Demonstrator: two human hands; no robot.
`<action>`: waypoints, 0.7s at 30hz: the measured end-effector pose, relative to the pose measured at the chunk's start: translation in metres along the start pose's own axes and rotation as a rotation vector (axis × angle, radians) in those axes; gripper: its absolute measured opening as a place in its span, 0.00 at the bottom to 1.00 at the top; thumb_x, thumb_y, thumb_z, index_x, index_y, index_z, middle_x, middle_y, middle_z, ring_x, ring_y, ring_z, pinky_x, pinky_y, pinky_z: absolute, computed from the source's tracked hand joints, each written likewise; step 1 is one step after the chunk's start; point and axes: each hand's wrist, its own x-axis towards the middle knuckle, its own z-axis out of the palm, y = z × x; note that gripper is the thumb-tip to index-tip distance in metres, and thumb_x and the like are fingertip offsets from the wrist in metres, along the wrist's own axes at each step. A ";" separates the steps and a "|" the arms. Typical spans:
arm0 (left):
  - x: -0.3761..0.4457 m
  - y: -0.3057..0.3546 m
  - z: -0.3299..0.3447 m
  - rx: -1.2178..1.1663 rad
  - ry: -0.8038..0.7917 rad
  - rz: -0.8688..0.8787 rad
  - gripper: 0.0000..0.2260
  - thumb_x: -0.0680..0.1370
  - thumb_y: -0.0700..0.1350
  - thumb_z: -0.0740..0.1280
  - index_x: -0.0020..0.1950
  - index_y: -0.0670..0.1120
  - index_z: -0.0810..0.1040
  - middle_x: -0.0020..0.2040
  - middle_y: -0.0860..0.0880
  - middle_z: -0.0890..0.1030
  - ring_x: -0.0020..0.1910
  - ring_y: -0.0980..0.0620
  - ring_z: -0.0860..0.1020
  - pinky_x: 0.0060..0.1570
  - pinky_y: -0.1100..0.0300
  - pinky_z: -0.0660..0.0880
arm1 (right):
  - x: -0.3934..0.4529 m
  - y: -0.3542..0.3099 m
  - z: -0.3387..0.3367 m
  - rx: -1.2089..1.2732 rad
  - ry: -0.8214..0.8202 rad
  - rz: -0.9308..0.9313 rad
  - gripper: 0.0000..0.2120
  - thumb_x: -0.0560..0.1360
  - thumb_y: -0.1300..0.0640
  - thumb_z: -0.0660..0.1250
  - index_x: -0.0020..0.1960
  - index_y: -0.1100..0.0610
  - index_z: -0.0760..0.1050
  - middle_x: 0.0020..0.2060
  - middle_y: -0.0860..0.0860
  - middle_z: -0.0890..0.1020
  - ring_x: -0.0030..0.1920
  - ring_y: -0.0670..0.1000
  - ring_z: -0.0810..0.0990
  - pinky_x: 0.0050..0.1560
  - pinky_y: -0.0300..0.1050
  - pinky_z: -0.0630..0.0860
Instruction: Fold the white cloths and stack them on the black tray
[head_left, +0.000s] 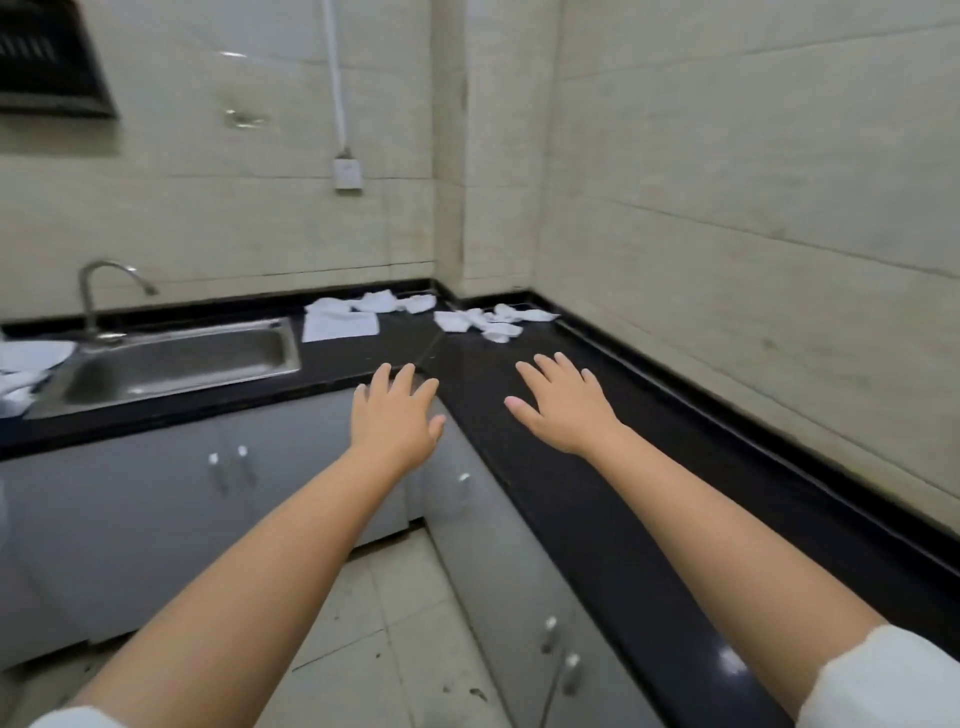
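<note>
Both hands were stretched out over the black countertop (597, 519) with fingers spread and nothing in them, left hand (397, 415) by the inner corner edge, right hand (563, 405) over the right run. The white cloths (415, 312) sat crumpled back in the far corner, well apart from the hands, with one flat white cloth (340, 326) just right of the steel sink (171, 364). Couldn't make out any black tray against that dark counter.

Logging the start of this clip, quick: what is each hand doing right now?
Left hand: open, fingers spread, holding nothing.
Right hand: open, fingers spread, holding nothing.
</note>
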 end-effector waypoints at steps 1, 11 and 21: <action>0.015 -0.018 0.005 0.005 -0.004 -0.023 0.23 0.81 0.55 0.53 0.75 0.52 0.55 0.77 0.47 0.52 0.76 0.43 0.47 0.73 0.46 0.52 | 0.023 -0.009 0.006 0.002 -0.004 -0.021 0.28 0.79 0.43 0.49 0.75 0.53 0.51 0.76 0.53 0.53 0.76 0.55 0.46 0.74 0.59 0.49; 0.203 -0.155 0.036 0.037 -0.020 -0.130 0.22 0.81 0.54 0.54 0.74 0.50 0.59 0.77 0.46 0.55 0.76 0.44 0.49 0.73 0.47 0.55 | 0.277 -0.057 0.053 0.029 -0.007 -0.092 0.27 0.79 0.43 0.50 0.73 0.55 0.56 0.73 0.55 0.60 0.74 0.57 0.53 0.72 0.60 0.57; 0.374 -0.294 0.109 0.007 -0.079 -0.178 0.21 0.81 0.53 0.54 0.73 0.50 0.61 0.76 0.46 0.56 0.76 0.43 0.50 0.73 0.46 0.56 | 0.487 -0.128 0.136 0.014 -0.144 -0.138 0.27 0.79 0.43 0.50 0.74 0.53 0.53 0.75 0.55 0.55 0.76 0.57 0.50 0.73 0.59 0.53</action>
